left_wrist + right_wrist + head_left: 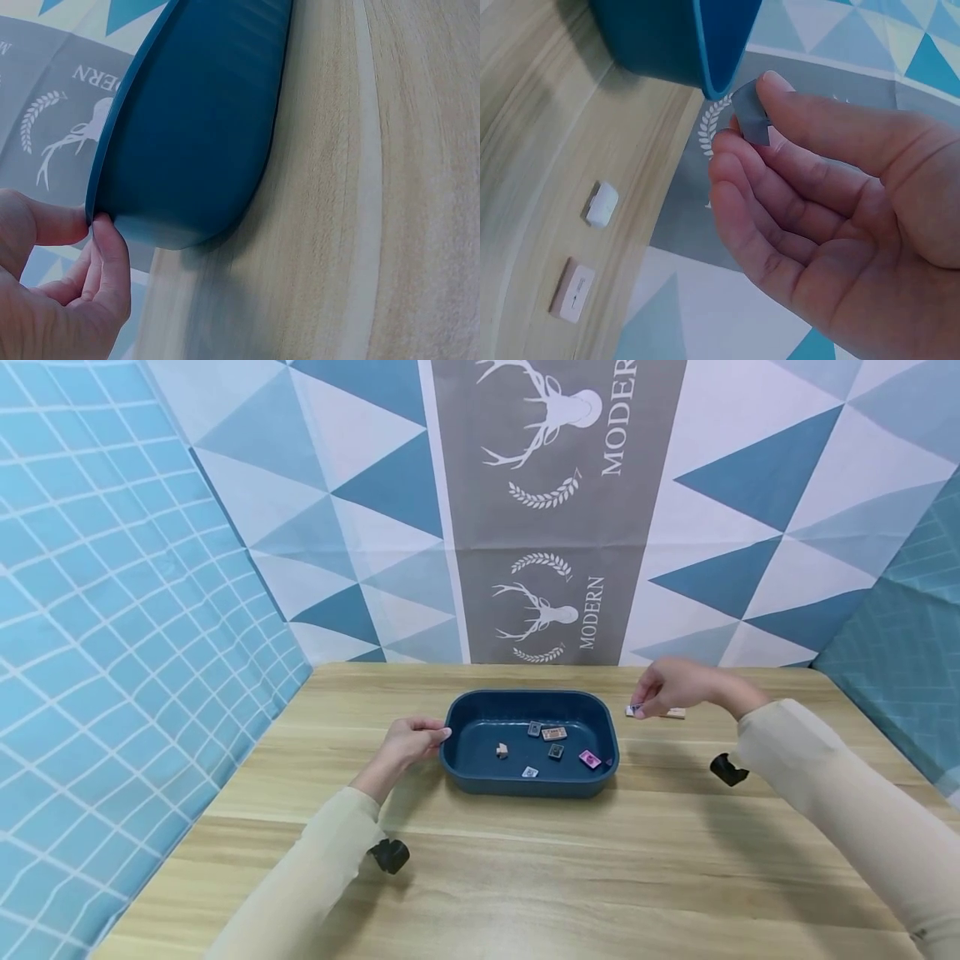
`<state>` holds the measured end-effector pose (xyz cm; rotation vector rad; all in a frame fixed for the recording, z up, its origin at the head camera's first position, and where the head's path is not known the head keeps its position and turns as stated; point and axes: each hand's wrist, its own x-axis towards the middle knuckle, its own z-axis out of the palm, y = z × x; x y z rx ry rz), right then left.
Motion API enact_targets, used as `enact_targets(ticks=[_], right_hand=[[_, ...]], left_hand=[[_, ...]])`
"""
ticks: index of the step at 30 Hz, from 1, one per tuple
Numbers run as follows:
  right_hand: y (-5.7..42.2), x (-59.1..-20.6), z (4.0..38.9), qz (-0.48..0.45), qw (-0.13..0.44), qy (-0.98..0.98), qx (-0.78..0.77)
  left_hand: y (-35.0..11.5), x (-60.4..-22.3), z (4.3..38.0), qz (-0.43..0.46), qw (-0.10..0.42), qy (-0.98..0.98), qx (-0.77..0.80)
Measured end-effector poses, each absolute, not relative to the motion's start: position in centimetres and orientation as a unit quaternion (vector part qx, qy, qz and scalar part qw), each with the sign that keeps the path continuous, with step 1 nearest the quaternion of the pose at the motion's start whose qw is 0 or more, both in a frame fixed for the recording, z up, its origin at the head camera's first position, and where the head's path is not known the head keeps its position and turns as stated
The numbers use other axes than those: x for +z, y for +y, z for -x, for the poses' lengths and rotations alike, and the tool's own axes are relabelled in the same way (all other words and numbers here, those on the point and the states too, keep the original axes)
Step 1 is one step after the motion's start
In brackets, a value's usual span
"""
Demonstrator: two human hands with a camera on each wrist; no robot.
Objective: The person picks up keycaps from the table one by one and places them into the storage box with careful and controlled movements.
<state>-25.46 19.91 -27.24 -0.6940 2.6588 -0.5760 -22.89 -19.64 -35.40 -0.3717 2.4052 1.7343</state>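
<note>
A dark blue plastic basin (498, 787) sits on the wooden table, several small keycaps scattered over its floor, among them a pink keycap (590, 759) and a beige keycap (554, 734). At its left end my left hand (411, 741) pinches the rim between thumb and fingers, seen closely in the left wrist view. My right hand (670, 687) is raised to the right of the basin, pinching a small grey keycap (751, 114) between thumb and fingertips. Below it on the table lie a white keycap (602, 204) and a longer pale keycap (573, 290) marked with an arrow.
The wooden table (480, 877) ends at the back against a patterned cloth (555, 527) with triangles and deer heads. A blue checked cloth (112, 610) hangs along the left side. Black wrist mounts (728, 770) show by both sleeves.
</note>
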Motion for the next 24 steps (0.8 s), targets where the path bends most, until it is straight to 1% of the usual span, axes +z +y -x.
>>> enact_targets(ticks=[24], right_hand=[[16.9, -26.4, 25.4, 0.265, 0.188, 0.927, -0.189]], left_hand=[[-19.7, -35.4, 22.9, 0.119, 0.071, 0.802, 0.581]])
